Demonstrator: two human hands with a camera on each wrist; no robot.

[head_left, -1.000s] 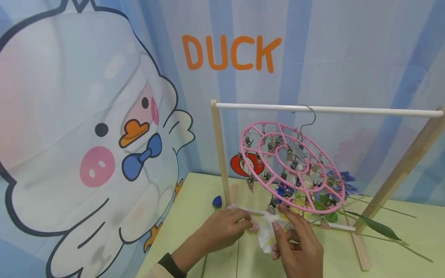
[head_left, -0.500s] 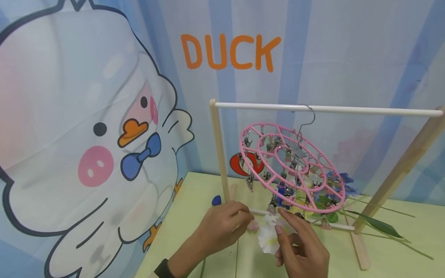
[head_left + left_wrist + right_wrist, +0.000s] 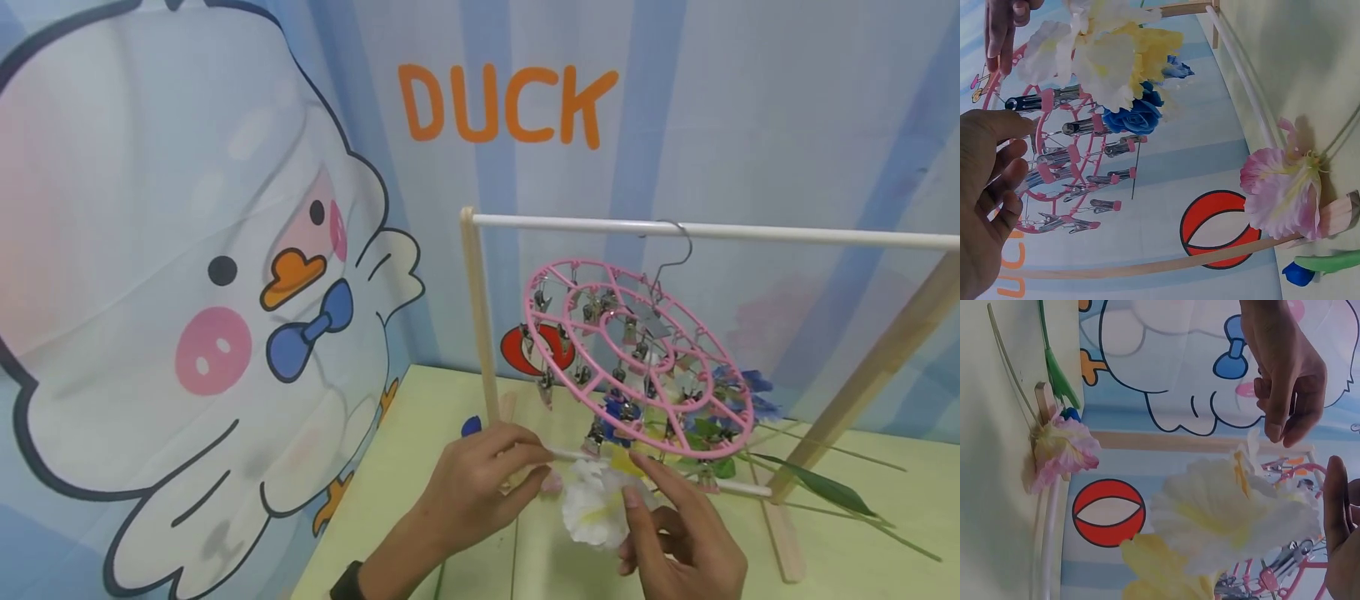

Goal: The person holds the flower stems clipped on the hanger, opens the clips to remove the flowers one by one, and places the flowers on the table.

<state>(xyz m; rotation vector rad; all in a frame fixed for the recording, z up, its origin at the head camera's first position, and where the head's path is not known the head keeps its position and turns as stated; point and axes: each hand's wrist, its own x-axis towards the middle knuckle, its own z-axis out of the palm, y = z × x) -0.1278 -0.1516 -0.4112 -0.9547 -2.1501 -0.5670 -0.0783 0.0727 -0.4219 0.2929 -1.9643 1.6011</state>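
One white flower (image 3: 596, 504), its broad petals ruffled and yellow-streaked, is seen between two bare hands, just below the near edge of a hanger (image 3: 598, 412); how it is held up cannot be told. Nothing is seen gripped by the left hand (image 3: 477, 479), whose fingers are loosely bent. Nothing is seen gripped by the right hand (image 3: 681, 529), thumb and forefinger being extended apart beside the petals; contact cannot be judged. Three pink rings are joined by spokes, and well over ten shiny metal clips (image 3: 1088, 127) are hung from them. Behind, one yellow flower (image 3: 1150, 53) and one blue rose (image 3: 1135, 119) are seen. One pink, frilled flower (image 3: 1285, 194) is laid on the table (image 3: 431, 396).
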